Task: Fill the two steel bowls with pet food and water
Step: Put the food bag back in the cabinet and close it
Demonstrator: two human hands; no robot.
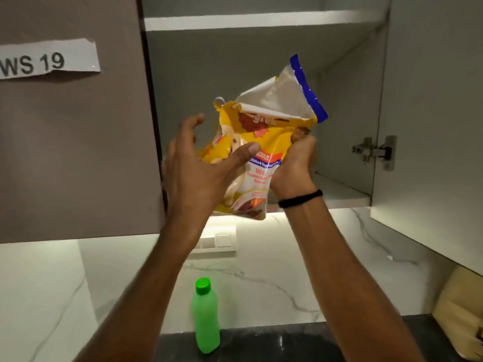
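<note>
Head view: one food bag (264, 142), right grip (295, 163) clamped on it, left grip (203, 163) spread; one green bottle (206, 317).

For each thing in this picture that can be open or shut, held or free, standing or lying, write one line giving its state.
Pet food bag: torn open at the top, held up.
Right hand: gripping the bag's side.
Left hand: open, thumb on the bag's front.
Green bottle: capped, upright on the counter.
Cupboard door: open.

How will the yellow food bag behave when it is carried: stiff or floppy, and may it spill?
Probably floppy: the yellow food bag creases where the right hand grips it. Its torn top flaps open, so tilting could spill food. It seems light, since one hand supports it.
</note>
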